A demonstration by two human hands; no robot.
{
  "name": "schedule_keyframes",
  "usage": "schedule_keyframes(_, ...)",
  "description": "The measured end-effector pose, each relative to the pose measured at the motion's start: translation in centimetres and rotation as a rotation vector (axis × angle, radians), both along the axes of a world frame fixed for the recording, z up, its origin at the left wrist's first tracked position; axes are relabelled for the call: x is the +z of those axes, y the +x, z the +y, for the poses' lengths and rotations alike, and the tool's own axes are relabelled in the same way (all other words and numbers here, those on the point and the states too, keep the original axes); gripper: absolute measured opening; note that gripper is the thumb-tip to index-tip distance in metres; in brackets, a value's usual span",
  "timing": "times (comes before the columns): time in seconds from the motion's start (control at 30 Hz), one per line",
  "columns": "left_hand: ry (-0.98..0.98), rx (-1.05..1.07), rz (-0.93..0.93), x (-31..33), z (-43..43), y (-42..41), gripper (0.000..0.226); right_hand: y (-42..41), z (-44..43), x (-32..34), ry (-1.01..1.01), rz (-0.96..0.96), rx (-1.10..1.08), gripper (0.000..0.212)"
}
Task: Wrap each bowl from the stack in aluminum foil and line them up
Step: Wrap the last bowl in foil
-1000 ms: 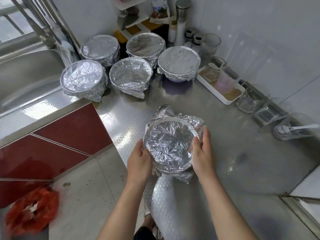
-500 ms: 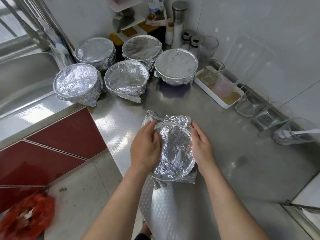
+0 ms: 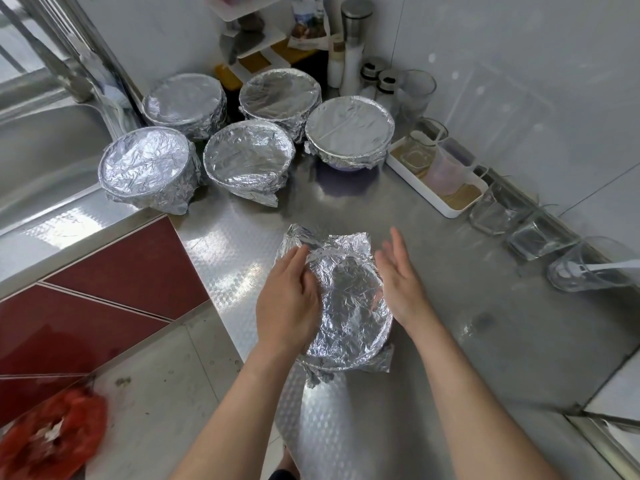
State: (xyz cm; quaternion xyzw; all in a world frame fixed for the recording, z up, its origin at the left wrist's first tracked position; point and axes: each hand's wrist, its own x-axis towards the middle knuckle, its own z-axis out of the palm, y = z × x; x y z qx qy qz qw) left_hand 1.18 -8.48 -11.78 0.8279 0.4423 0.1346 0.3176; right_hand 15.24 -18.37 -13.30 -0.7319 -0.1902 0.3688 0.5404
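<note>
Bowl (image 3: 349, 299) foil-covered, contents hidden; left hand (image 3: 287, 306) gripping rim

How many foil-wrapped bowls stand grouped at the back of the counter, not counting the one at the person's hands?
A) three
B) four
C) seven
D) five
D: five wrapped bowls stand grouped at the back, apart from the sixth bowl that the left hand holds.
</note>
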Motion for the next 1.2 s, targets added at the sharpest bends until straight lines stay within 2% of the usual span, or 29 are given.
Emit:
schedule_keyframes(0.07, 0.014, -0.006, 0.007, -0.2, 0.1, 0.0, 0.044, 0.6, 0.3, 0.6, -0.123, -0.164, 0.108, 0.058)
schedule_keyframes(0.17, 0.032, -0.024, 0.027, -0.4, 0.3, 0.0, 0.045, 0.6, 1.1, 1.1, -0.222, -0.333, 0.222, 0.052)
schedule_keyframes(0.37, 0.025, -0.047, 0.018, -0.6, 0.3, -0.1, 0.045, -0.2, 1.6, 0.7, -0.181, -0.51, 0.22, 0.037)
schedule_keyframes(0.47, 0.033, -0.047, 0.018, -0.7, 0.3, -0.1, 0.045, -0.1, 1.6, 0.4, -0.161, -0.477, 0.226, 0.026)
schedule_keyframes(0.53, 0.028, -0.061, 0.004, -0.8, 0.4, -0.2, 0.045, 0.0, 1.4, 0.6, -0.166, -0.409, 0.251, 0.033)
schedule_keyframes(0.63, 0.019, -0.083, -0.034, -0.8, 0.8, -0.5, 0.044, 0.5, 1.6, 1.9, -0.211, -0.3, 0.285, 0.03)
schedule_keyframes(0.7, 0.029, -0.092, -0.03, -0.7, 0.9, -0.8, 0.044, 1.0, 2.0, 2.6, -0.253, -0.277, 0.317, 0.045)
schedule_keyframes(0.83, 0.027, -0.097, -0.028, -0.7, 0.8, -1.3, 0.044, 0.5, 3.6, 3.1, -0.449, -0.495, 0.548, 0.064)
schedule_keyframes(0.9, 0.003, -0.075, -0.054, -0.9, 0.6, -1.5, 0.044, 0.1, 4.0, 3.3, -0.507, -0.546, 0.594, 0.071)
schedule_keyframes(1.03, -0.029, -0.068, -0.105, -1.1, 0.6, -1.7, 0.04, -0.2, 4.0, 2.8, -0.406, -0.513, 0.498, 0.051)
schedule_keyframes(1.2, -0.083, 0.003, -0.155, -0.4, 0.6, -1.7, 0.04, -0.1, 2.7, 2.4, -0.419, -0.502, 0.434, 0.05)
